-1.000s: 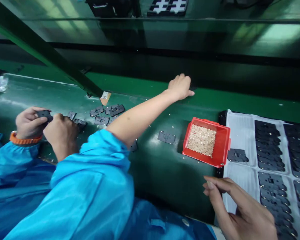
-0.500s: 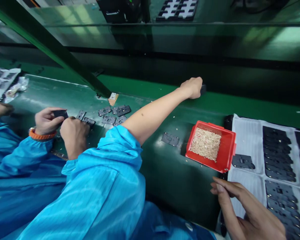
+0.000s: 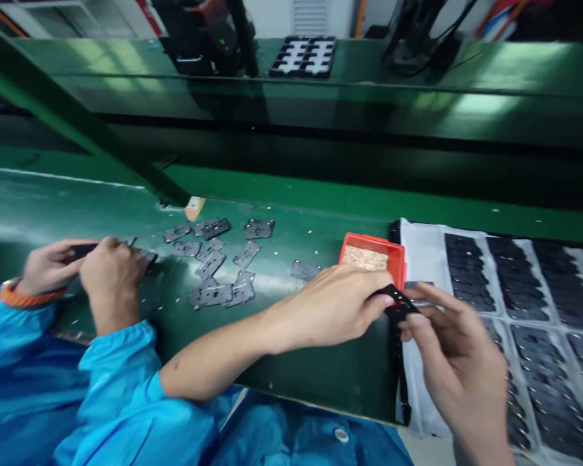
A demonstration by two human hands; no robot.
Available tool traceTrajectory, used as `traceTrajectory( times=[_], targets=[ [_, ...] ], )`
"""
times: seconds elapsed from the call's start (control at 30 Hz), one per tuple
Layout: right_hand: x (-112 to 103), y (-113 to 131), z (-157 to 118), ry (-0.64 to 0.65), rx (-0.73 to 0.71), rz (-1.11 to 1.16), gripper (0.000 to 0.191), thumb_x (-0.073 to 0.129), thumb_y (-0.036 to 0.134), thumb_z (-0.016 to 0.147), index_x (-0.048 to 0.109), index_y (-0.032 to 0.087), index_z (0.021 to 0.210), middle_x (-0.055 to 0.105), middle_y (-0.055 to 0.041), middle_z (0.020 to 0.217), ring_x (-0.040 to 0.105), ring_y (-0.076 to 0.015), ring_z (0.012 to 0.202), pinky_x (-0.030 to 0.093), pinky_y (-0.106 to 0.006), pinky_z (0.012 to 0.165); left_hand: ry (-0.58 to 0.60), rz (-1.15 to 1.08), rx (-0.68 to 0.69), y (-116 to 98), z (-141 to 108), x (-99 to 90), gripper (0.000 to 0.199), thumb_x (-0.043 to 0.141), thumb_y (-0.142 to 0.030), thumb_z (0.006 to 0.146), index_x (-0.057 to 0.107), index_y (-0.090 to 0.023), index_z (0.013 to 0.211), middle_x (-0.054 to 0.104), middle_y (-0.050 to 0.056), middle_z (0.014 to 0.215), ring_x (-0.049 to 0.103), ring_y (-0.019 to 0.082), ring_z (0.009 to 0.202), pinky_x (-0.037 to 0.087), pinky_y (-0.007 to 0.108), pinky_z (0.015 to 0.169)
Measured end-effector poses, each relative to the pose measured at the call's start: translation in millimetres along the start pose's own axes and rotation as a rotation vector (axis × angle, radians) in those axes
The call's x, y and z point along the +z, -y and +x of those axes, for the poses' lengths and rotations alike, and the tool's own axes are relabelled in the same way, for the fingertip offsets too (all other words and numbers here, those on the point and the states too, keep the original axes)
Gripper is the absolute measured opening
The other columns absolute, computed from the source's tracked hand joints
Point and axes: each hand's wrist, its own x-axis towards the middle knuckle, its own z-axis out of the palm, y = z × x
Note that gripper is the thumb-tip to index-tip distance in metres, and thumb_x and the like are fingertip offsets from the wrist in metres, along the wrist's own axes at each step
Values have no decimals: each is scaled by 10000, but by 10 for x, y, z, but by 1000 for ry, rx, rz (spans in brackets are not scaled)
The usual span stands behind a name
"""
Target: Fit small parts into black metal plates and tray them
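My left hand (image 3: pixel 337 298) is closed on one end of a small black flat part (image 3: pixel 397 303) with little holes in it. At the other end of this part, the fingertips of my right hand (image 3: pixel 459 362) pinch it. The part is tilted and is held in the air just in front of a red bin (image 3: pixel 397 264). Small beige pieces (image 3: pixel 364 257) fill the left side of the bin, which my left hand partly covers. Another black part (image 3: pixel 305 269) lies flat on the green bench left of the bin.
On the right, a white-lined tray (image 3: pixel 420 243) carries rows of black parts (image 3: pixel 469 275). Several loose black parts (image 3: pixel 211 294) lie on the bench (image 3: pixel 291 362) to the left. A co-worker's hands (image 3: pixel 109 275) hold a dark part there. A green post (image 3: pixel 102 139) slants down nearby.
My left hand has come back from the far strip of the bench, bringing the black part to my right hand. Both hands now hold it. The view has shifted right.
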Motion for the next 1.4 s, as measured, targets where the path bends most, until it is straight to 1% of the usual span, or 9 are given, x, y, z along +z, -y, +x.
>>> traceTrajectory(
  times=[0.1, 0.3, 0.43, 0.63, 0.8, 0.9, 1.03, 1.2, 1.4],
  targets=[
    [-60, -12, 30, 66, -17, 42, 253, 665, 390, 1030, 724, 284, 1252, 718, -73, 1206, 713, -159, 816, 614, -304, 724, -102, -23, 68, 54, -101, 156, 208, 502, -251, 1105, 699, -191, 1081, 758, 34, 1005, 715, 170, 882, 556, 302, 772],
    [-79, -73, 66, 140, 89, 236, 434, 665, 482, 1025, 624, 264, 1398, 751, -44, 914, 743, -196, 818, 632, -321, 757, -414, 228, 284, 266, -82, 512, 274, 477, -174, 1097, 653, -182, 1307, 764, 80, 1081, 750, 191, 934, 634, 321, 778],
    [67, -76, 120, 150, 168, 409, 363, 691, 528, 995, 684, 239, 1214, 776, -60, 984, 746, -200, 820, 633, -327, 770, -538, 364, 422, 296, -29, 712, 382, 524, -106, 1050, 557, -104, 1431, 751, 172, 1190, 740, 265, 1072, 663, 397, 867],
    [67, 52, 219, 137, 113, 298, 295, 650, 488, 1014, 708, 217, 1117, 782, -70, 966, 717, -190, 747, 620, -298, 694, -342, 79, 274, 176, -148, 408, 553, 519, -98, 1032, 473, -270, 1555, 644, 146, 1438, 657, 256, 1303, 625, 440, 1040],
    [0, 164, 252, 313, -131, -34, 225, 533, 323, 1072, 679, 249, 1226, 775, -82, 1094, 748, -221, 976, 606, -329, 866, -214, -206, -1, 98, -42, 106, 252, 672, -310, 1009, 669, -235, 1250, 745, 46, 994, 695, 197, 872, 596, 342, 819],
    [-19, 141, 256, 237, -164, -80, 212, 589, 300, 1052, 645, 259, 1253, 758, -32, 941, 743, -187, 838, 604, -285, 767, -169, -338, -121, 116, 13, 154, 189, 634, -363, 1028, 646, -196, 941, 689, 7, 802, 620, 155, 712, 506, 286, 682],
    [-1, 65, 209, 19, -148, -2, 217, 692, 324, 1006, 633, 271, 1208, 769, -17, 958, 772, -177, 872, 630, -261, 788, -166, -664, -236, 149, -32, 368, 288, 622, -436, 1027, 546, -189, 900, 649, -2, 749, 597, 129, 618, 457, 255, 606],
    [82, 66, 135, -28, -115, 121, 109, 699, 325, 1005, 659, 269, 1089, 755, -9, 904, 761, -151, 735, 633, -214, 625, -208, -721, -139, 111, -75, 444, 211, 646, -367, 1009, 647, -157, 996, 650, 39, 885, 592, 153, 784, 479, 267, 711],
    [47, 151, 213, 51, -265, 27, 246, 681, 255, 1011, 669, 282, 1255, 728, -48, 1073, 755, -170, 923, 651, -273, 804, -50, -632, -89, 40, -88, 186, 81, 614, -259, 990, 628, -180, 998, 699, 64, 956, 676, 190, 820, 524, 301, 729]
  ],
)
